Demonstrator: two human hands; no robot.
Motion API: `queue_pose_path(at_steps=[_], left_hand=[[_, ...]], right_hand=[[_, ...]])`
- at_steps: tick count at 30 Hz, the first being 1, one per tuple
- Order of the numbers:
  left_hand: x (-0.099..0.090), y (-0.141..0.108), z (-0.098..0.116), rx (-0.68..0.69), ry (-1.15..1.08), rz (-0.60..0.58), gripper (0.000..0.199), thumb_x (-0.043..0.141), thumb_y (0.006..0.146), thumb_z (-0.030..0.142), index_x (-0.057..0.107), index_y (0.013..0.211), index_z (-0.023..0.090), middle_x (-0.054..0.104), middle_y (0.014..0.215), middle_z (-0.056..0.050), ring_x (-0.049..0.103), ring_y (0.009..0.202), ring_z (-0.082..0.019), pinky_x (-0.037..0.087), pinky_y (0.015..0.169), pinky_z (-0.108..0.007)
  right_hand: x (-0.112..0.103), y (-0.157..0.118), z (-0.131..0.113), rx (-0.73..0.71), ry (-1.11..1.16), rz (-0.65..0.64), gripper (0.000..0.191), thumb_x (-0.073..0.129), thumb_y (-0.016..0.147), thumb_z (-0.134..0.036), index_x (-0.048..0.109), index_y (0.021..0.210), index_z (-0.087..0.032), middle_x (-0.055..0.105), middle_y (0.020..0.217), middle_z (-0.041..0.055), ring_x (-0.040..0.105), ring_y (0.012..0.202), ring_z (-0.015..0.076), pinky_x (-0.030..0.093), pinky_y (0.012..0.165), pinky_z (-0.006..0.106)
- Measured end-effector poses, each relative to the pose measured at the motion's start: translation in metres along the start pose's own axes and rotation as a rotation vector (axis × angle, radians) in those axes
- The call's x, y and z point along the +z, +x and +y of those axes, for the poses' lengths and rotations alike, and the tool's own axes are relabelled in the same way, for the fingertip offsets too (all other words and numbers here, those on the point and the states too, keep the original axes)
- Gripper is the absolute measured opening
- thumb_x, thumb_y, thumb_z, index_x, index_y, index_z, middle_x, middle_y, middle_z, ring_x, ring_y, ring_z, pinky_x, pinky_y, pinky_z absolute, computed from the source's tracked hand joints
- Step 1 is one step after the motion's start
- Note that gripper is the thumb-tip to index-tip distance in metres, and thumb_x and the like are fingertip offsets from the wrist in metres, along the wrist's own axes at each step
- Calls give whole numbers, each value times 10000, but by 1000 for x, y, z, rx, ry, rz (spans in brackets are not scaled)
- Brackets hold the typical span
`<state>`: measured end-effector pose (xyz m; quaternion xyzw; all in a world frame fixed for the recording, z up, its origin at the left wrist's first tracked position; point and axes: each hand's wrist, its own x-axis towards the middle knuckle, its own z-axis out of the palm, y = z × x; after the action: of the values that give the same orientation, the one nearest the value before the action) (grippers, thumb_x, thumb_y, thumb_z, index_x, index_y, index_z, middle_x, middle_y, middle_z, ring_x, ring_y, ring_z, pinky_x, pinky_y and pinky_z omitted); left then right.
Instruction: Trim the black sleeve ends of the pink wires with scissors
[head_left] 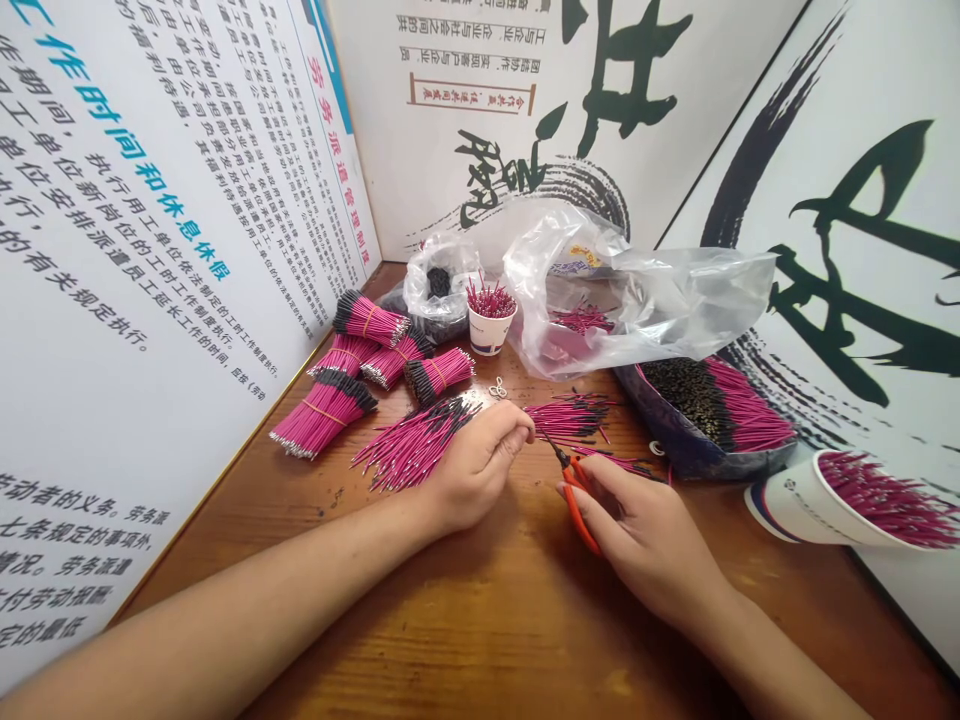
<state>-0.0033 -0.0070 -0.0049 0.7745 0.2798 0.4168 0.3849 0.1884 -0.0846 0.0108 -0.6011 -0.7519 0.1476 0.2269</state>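
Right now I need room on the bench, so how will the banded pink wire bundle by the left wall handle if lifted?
The pink wire bundle will likely lift as one sheaf, since a thin band cinches it. Its ends may flex and splay, as they fan out slightly. It probably feels light, and its flattened shape should not roll.

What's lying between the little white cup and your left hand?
In the head view, a small silver metal piece lies on the wooden table between the white cup and the left hand.
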Motion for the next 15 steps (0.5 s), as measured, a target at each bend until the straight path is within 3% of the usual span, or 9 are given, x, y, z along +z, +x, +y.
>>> queue_pose_path(at_steps=[9,15], left_hand=[[0,0,0,-30,4,-1,223,377,982,242,518,823,178,542,813,-28,513,805,-166,415,797,-297],[1,-1,3,-65,-38,29,157,387,983,253,514,925,182,541,855,-25,499,804,-159,419,783,-289]], right_hand=[[0,0,-2,-10,26,7,224,492,951,-374,580,827,-210,600,638,-33,533,566,131,353,560,237],[0,-1,-1,4,28,-19,219,496,951,-376,584,838,-210,607,655,-33,540,587,132,360,571,237]])
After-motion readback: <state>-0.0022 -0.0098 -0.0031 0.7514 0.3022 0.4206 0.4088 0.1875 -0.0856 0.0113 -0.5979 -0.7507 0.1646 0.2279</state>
